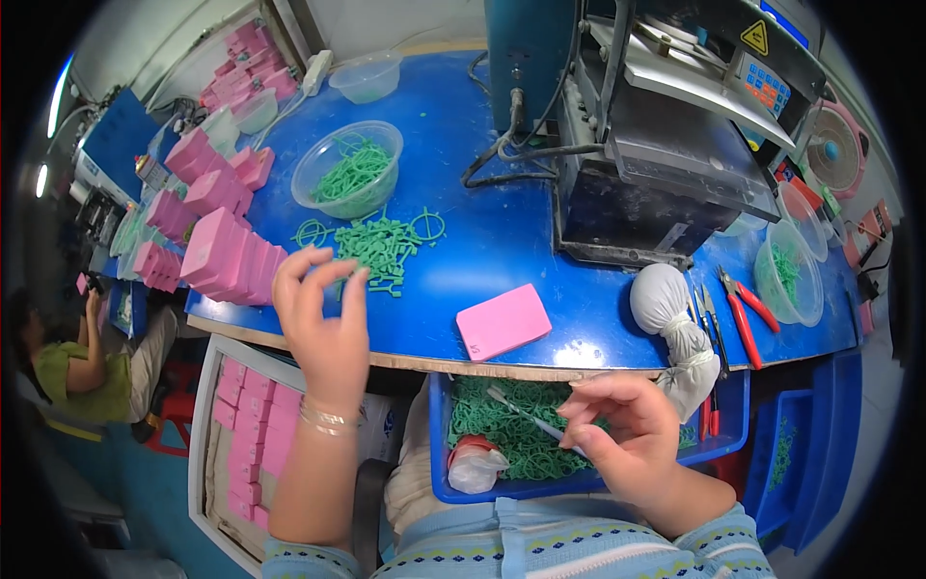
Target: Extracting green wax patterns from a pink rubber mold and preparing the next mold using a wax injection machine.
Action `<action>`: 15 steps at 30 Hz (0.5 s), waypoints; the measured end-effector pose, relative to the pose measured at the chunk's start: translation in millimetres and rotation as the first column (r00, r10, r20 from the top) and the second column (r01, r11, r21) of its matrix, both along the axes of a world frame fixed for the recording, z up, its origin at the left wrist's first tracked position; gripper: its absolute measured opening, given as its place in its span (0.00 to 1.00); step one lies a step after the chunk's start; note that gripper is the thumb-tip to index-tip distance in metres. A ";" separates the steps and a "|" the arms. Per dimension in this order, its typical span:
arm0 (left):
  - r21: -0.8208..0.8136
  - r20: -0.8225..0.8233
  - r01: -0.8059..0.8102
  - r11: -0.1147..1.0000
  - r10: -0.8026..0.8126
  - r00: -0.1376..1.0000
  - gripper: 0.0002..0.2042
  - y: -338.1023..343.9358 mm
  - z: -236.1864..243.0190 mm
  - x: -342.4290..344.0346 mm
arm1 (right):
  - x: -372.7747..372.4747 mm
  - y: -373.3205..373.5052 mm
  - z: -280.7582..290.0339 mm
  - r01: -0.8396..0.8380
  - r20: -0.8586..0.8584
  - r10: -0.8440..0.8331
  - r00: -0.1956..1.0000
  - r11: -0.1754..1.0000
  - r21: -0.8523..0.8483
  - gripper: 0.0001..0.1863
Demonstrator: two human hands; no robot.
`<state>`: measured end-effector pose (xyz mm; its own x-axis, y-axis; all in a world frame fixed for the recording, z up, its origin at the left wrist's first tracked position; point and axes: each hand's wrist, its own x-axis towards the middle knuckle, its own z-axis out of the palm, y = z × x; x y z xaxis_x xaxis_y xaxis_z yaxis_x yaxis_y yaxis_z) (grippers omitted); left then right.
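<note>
My left hand (pixel 323 328) hovers with fingers apart and loosely curled, just in front of a pile of green moulded pieces (pixel 374 253) on the blue worktop (pixel 482 241). A pink rectangular block (pixel 503 321) lies to its right, and stacks of pink blocks (pixel 222 253) stand to its left. My right hand (pixel 627 439) grips a thin pale-blue tool (pixel 535 420) with a white tip, over a blue bin (pixel 588 492) of tangled green pieces below the table edge. A clear bowl (pixel 342 198) of green pieces sits behind the pile.
A metal machine (pixel 637 193) with cables occupies the back right. A grey cloth bundle (pixel 656 309), red pliers (pixel 748 309) and clear tubs (pixel 791 309) are at right. A white-rimmed tray (pixel 203 434) of pink blocks is lower left. Another person (pixel 87 376) sits at far left.
</note>
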<state>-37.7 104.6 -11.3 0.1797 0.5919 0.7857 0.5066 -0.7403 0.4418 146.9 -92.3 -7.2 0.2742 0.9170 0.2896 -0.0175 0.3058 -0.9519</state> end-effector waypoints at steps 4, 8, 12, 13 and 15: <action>-0.081 -0.110 -0.068 0.994 0.059 0.992 0.17 -3.8 3.6 6.2 | 3.6 3.0 0.9 0.008 -0.007 -0.008 1.000 0.999 -0.052 0.14; -0.672 0.321 0.716 0.189 -0.797 0.512 0.13 -88.8 25.3 22.6 | -12.0 17.6 24.8 -0.765 -0.172 0.783 0.598 0.621 0.169 0.06; -0.274 0.962 0.459 -0.845 -0.235 0.142 0.25 -136.7 -16.7 80.0 | -79.2 20.6 54.7 -0.842 -0.032 0.886 0.463 0.451 0.298 0.09; -0.329 0.944 0.469 -0.819 -0.281 0.171 0.24 -145.1 -22.1 87.4 | -93.8 25.3 57.4 -0.876 -0.080 0.905 0.418 0.424 0.230 0.10; -0.246 0.960 0.404 -0.881 -0.165 0.224 0.24 -153.3 -27.1 102.0 | -123.1 30.7 61.6 -0.925 -0.129 0.925 0.357 0.369 0.089 0.08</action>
